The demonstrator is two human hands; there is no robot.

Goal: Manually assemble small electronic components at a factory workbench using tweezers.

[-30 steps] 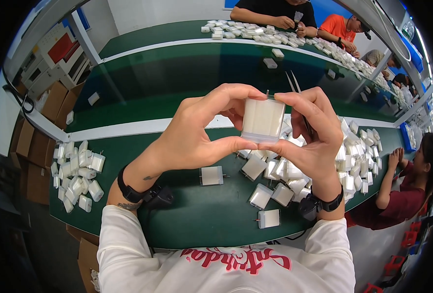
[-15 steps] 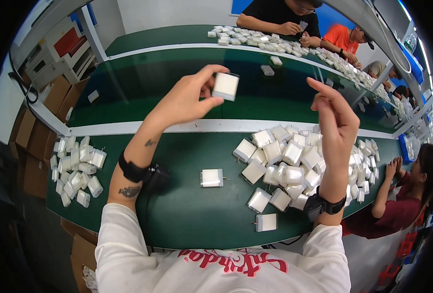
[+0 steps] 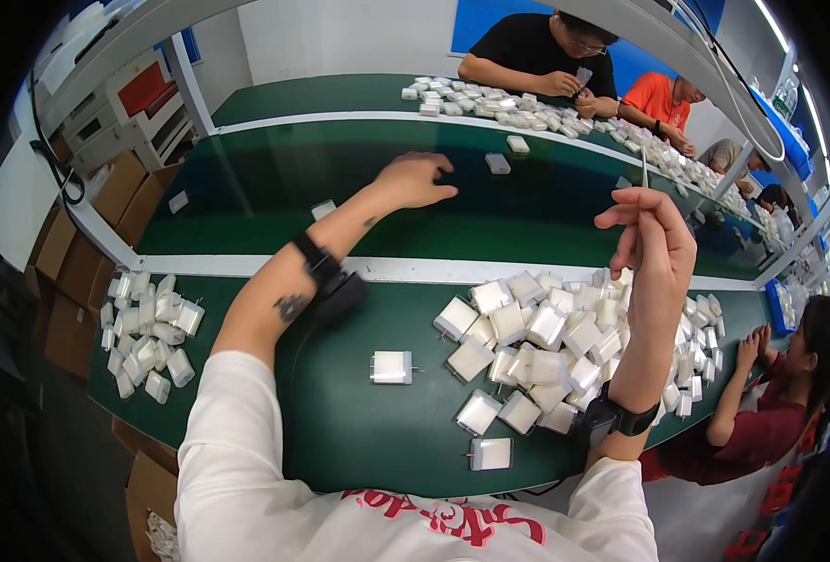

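Note:
My left hand (image 3: 418,179) is over the dark green belt beyond the white rail, fingers apart, with no block showing in it. Left of its forearm lies a white boxy plug adapter (image 3: 323,209); another adapter (image 3: 497,164) sits right of its fingertips. My right hand (image 3: 653,225) is raised above the rail, fingers curled. From its top rises a thin pale pointed thing (image 3: 645,167), seemingly held, whose kind I cannot make out. On the table nearer me lies a single adapter (image 3: 392,368) with thin metal pins, left of a heap of similar adapters (image 3: 546,323).
Another pile of adapters (image 3: 148,328) covers the table's left end. A white rail (image 3: 387,270) separates table and belt. Several people work across the belt, beside many white pieces (image 3: 518,105); one person (image 3: 761,412) is at the right. Cardboard boxes (image 3: 115,206) stand left.
The adapter that was in my left hand no longer shows there; the hand has reached farther out over the belt. My right index finger has curled in. The view has tilted slightly up.

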